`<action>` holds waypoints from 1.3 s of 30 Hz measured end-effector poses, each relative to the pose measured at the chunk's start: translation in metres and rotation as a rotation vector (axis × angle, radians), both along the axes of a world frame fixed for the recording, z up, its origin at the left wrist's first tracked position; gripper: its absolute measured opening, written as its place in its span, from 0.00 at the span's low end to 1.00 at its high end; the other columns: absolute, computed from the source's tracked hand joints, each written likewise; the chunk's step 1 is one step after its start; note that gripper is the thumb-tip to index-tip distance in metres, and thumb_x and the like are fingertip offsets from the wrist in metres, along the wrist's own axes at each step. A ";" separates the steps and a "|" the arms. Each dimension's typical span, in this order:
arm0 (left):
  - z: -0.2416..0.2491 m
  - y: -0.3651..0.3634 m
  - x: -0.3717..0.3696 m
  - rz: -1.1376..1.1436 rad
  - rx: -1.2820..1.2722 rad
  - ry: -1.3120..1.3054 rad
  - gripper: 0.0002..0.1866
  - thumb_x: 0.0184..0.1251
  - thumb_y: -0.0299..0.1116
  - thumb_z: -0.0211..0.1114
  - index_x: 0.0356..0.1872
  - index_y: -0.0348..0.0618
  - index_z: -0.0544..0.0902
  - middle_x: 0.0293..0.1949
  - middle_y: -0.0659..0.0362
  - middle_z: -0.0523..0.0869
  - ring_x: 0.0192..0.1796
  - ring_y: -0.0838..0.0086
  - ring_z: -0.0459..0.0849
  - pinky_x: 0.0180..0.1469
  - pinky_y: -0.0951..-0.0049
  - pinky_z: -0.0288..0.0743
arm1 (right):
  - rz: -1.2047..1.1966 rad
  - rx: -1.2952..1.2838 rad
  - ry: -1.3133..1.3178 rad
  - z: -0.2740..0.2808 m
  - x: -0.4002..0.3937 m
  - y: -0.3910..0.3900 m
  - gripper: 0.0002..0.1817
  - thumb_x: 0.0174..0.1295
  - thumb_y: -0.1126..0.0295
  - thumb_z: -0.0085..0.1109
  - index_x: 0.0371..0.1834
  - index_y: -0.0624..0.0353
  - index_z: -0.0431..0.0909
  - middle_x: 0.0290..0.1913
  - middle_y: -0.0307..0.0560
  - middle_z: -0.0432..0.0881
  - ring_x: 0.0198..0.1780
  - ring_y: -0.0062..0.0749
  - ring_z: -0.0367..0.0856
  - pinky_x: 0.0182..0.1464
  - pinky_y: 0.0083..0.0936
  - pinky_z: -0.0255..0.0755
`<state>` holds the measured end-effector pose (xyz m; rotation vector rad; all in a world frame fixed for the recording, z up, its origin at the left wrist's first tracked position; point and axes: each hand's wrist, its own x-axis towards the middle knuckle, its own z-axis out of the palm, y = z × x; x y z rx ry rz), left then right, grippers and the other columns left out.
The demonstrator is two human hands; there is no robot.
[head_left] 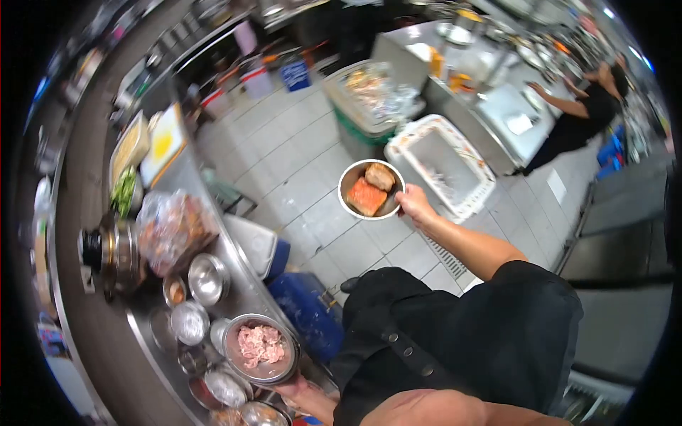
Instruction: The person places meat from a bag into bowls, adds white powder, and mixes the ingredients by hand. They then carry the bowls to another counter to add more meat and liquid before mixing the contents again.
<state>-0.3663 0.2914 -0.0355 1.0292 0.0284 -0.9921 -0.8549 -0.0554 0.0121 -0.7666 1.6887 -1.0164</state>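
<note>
My right hand (416, 204) is stretched out over the floor, its fingers closed on the rim or handle of a round metal pot (344, 202). In that pot lie an orange-red chunk (366, 197) and a browner chunk (380, 176) of food. Lower left, my left hand (298, 392) grips the near edge of a metal bowl (277, 372) at the counter's edge; its fingers are partly hidden beneath. Pale pink pieces of raw meat (261, 346) fill the bottom of this bowl.
Metal bowls (209, 279) and a plastic bag of food (174, 231) crowd the steel counter. A blue bin (305, 312) stands below it. A bag-topped green bin (355, 131) and a white patterned tub (465, 206) are on the tiled floor. Another person (582, 117) works at the right.
</note>
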 end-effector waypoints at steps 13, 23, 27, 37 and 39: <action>0.076 -0.101 -0.272 -0.608 0.164 0.000 0.24 0.76 0.48 0.54 0.62 0.43 0.79 0.37 0.54 0.89 0.23 0.66 0.85 0.14 0.71 0.71 | -0.558 0.017 0.007 0.116 -0.304 0.346 0.08 0.58 0.75 0.57 0.38 0.67 0.80 0.28 0.48 0.82 0.23 0.34 0.80 0.22 0.30 0.76; 0.125 -0.165 -0.540 -1.162 0.078 0.023 0.28 0.79 0.55 0.49 0.64 0.43 0.76 0.39 0.54 0.88 0.26 0.68 0.85 0.17 0.70 0.72 | -0.983 -0.058 0.098 0.141 -0.466 0.511 0.05 0.58 0.77 0.56 0.35 0.66 0.77 0.26 0.46 0.80 0.19 0.31 0.78 0.19 0.28 0.74; 0.080 -0.187 -0.695 -1.348 -0.001 0.011 0.26 0.79 0.54 0.51 0.62 0.44 0.77 0.38 0.55 0.88 0.26 0.69 0.85 0.17 0.70 0.72 | -1.122 -0.085 0.114 0.106 -0.564 0.558 0.03 0.57 0.78 0.57 0.34 0.65 0.76 0.26 0.45 0.79 0.19 0.30 0.77 0.19 0.27 0.73; 0.144 -0.227 -1.040 -1.618 0.056 0.076 0.23 0.80 0.54 0.52 0.56 0.46 0.80 0.31 0.60 0.87 0.22 0.71 0.84 0.16 0.71 0.72 | -1.309 -0.185 0.059 0.154 -0.785 0.539 0.05 0.59 0.76 0.55 0.38 0.61 0.76 0.28 0.43 0.80 0.20 0.28 0.76 0.21 0.27 0.72; 0.145 -0.258 -1.124 -1.711 0.036 0.054 0.21 0.82 0.50 0.50 0.57 0.44 0.79 0.28 0.60 0.86 0.19 0.72 0.81 0.14 0.74 0.71 | -1.329 -0.161 0.078 0.149 -0.848 0.521 0.05 0.59 0.76 0.55 0.38 0.61 0.76 0.28 0.43 0.80 0.20 0.29 0.76 0.22 0.28 0.72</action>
